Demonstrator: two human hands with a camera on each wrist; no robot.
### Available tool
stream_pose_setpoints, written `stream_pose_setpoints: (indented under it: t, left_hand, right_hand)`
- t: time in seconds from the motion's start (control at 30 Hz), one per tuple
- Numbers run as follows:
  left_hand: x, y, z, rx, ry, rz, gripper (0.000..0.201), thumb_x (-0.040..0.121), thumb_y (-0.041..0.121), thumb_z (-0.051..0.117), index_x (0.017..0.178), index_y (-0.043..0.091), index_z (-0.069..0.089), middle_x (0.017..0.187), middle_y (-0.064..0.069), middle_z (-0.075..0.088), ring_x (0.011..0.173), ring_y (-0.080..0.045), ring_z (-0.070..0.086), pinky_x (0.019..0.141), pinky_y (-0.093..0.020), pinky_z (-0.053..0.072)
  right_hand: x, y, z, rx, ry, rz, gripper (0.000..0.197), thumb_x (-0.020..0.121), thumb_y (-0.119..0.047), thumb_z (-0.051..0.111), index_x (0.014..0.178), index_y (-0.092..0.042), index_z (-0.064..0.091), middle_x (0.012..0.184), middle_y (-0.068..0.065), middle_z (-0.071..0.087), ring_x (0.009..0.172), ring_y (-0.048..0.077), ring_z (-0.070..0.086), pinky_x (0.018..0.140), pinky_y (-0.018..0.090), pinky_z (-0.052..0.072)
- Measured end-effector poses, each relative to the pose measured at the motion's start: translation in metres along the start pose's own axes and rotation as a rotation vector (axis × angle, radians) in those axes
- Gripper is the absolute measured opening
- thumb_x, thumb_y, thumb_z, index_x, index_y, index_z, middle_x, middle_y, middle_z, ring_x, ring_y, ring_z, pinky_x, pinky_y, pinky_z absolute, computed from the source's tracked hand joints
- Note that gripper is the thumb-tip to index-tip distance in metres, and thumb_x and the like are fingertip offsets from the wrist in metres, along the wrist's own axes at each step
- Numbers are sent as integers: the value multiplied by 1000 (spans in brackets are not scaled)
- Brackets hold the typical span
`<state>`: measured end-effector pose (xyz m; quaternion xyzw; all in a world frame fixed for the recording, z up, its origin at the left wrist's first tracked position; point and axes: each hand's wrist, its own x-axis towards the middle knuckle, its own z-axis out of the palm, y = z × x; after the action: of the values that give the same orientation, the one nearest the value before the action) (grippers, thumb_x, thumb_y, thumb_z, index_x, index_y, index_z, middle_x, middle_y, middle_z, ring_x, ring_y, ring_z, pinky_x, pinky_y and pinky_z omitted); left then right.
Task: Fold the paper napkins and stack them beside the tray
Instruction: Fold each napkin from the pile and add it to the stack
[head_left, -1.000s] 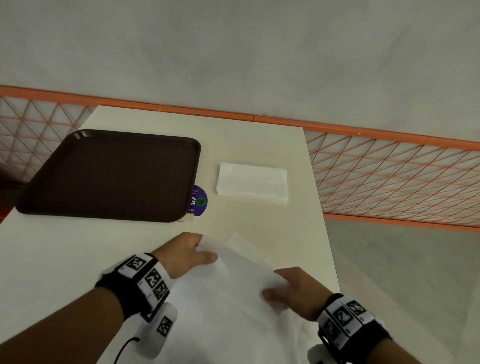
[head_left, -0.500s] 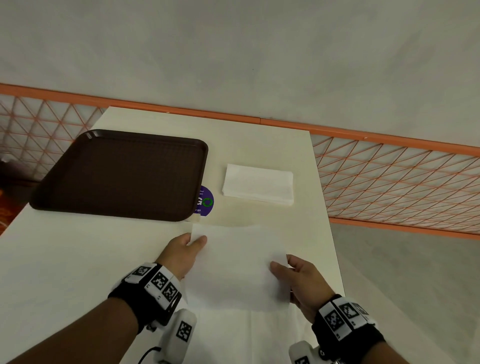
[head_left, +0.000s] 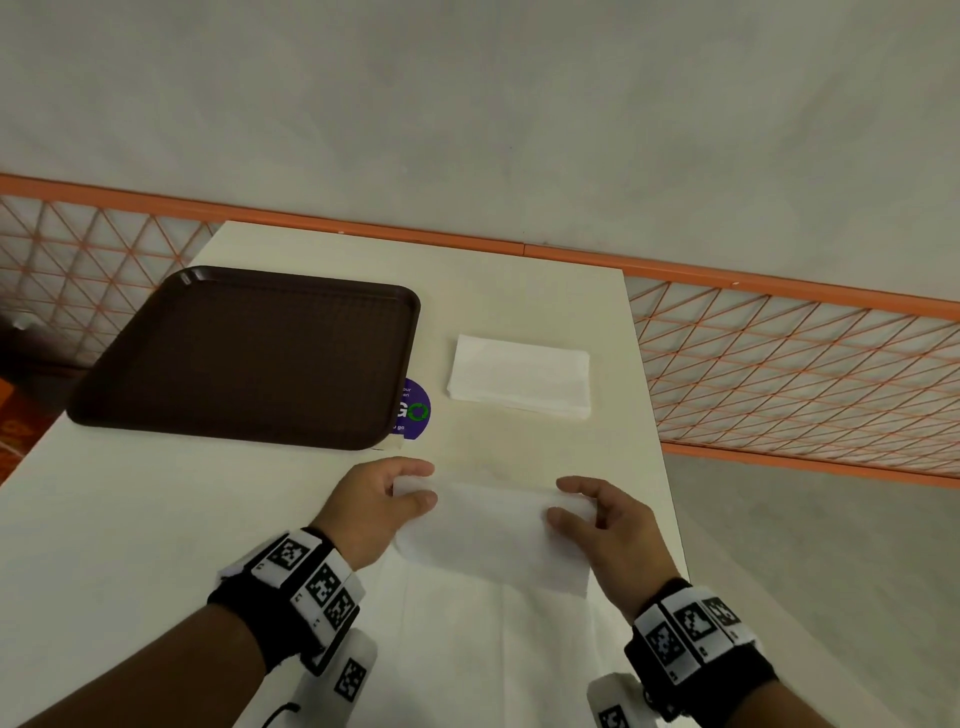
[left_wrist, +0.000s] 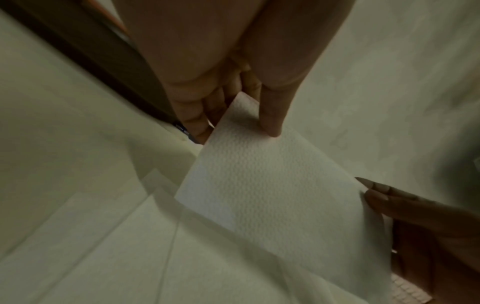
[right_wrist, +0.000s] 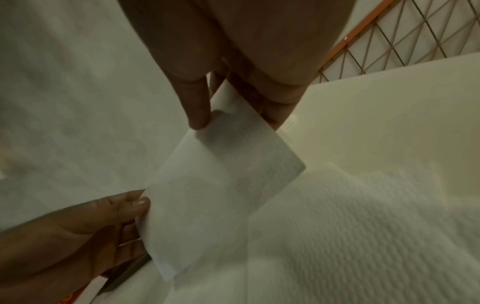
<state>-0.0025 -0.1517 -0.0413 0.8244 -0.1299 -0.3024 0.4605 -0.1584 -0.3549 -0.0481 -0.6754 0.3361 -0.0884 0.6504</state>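
I hold a white folded paper napkin (head_left: 493, 535) in the air above the near part of the table. My left hand (head_left: 410, 491) pinches its far left corner between thumb and fingers, and my right hand (head_left: 569, 501) pinches its far right corner. The same napkin (left_wrist: 270, 195) shows in the left wrist view, and in the right wrist view as napkin (right_wrist: 221, 185). Under it lie unfolded white napkins (head_left: 488, 654). A stack of folded napkins (head_left: 519, 375) lies to the right of the dark brown tray (head_left: 249, 358).
A purple round sticker (head_left: 415, 408) peeks out by the tray's near right corner. The cream table (head_left: 130, 519) ends close to my right hand at its right edge. An orange mesh fence (head_left: 805, 374) runs behind and to the right.
The napkin was brought up off the pile, spread out square, and now looks folded to a shorter band. Both hands have shifted from its sides to its far corners.
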Motion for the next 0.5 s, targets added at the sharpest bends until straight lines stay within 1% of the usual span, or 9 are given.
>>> stream_pose_setpoints:
  t: [0.07, 0.13, 0.2, 0.27, 0.3, 0.33, 0.4, 0.43, 0.5]
  left_hand:
    - [3, -1, -2, 39, 28, 32, 19, 84, 20, 72, 99, 31, 68, 95, 9, 65, 82, -5, 58, 80, -19, 44]
    - [4, 0, -4, 71, 62, 54, 13, 84, 21, 72, 93, 30, 68, 94, 12, 66, 88, -5, 60, 79, -18, 44]
    - [4, 0, -4, 110, 103, 80, 7, 86, 23, 70, 91, 28, 68, 82, 15, 62, 79, -5, 58, 69, -16, 42]
    - [4, 0, -4, 132, 122, 91, 6, 86, 23, 69, 90, 27, 68, 73, 17, 55, 72, -6, 53, 66, -19, 41]
    - [5, -1, -3, 132, 128, 93, 6, 86, 24, 70, 89, 27, 68, 80, 17, 56, 79, -8, 54, 71, -21, 42]
    - [6, -3, -3, 131, 127, 95, 5, 85, 24, 70, 88, 28, 68, 92, 17, 57, 91, -9, 54, 79, -22, 42]
    - [9, -5, -4, 154, 98, 99, 4, 84, 27, 71, 88, 28, 70, 120, 16, 51, 115, -6, 48, 99, -27, 40]
    - [12, -7, -5, 166, 71, 98, 4, 85, 28, 70, 88, 29, 70, 129, 17, 47, 121, -5, 44, 106, -32, 37]
    - [15, -9, -6, 162, 30, 98, 4, 85, 30, 69, 89, 30, 70, 135, 19, 45, 127, -4, 41, 111, -38, 34]
  right_hand:
    - [4, -4, -4, 25, -23, 4, 25, 79, 1, 74, 96, -17, 69, 79, -3, 75, 72, 10, 69, 65, 20, 54]
    - [9, -4, -8, -9, -29, 3, 23, 79, 0, 75, 93, -18, 69, 77, 1, 74, 71, 14, 67, 68, 23, 53]
    - [13, -3, -11, -90, -18, -2, 19, 79, -6, 76, 89, -20, 70, 77, 11, 69, 70, 17, 61, 71, 29, 51]
    - [14, -1, -14, -172, 1, -9, 13, 80, -10, 77, 83, -21, 71, 75, 8, 69, 69, 15, 60, 69, 23, 49]
    - [13, -2, -14, -214, 7, -22, 12, 80, -11, 77, 80, -22, 71, 75, 2, 71, 69, 13, 61, 67, 18, 48]
    - [12, -2, -15, -260, 11, -42, 12, 81, -13, 77, 78, -23, 71, 77, -4, 72, 73, 12, 63, 66, 15, 47]
    - [10, -2, -17, -369, 10, -82, 12, 81, -18, 77, 76, -27, 71, 93, -13, 69, 86, 7, 63, 70, 12, 45]
    - [10, -2, -18, -424, 0, -100, 11, 81, -21, 77, 77, -29, 70, 105, -20, 64, 95, 2, 61, 75, 11, 43]
    - [11, 2, -23, -477, -38, -129, 11, 82, -25, 75, 77, -32, 68, 122, -28, 53, 111, -5, 52, 91, 17, 39]
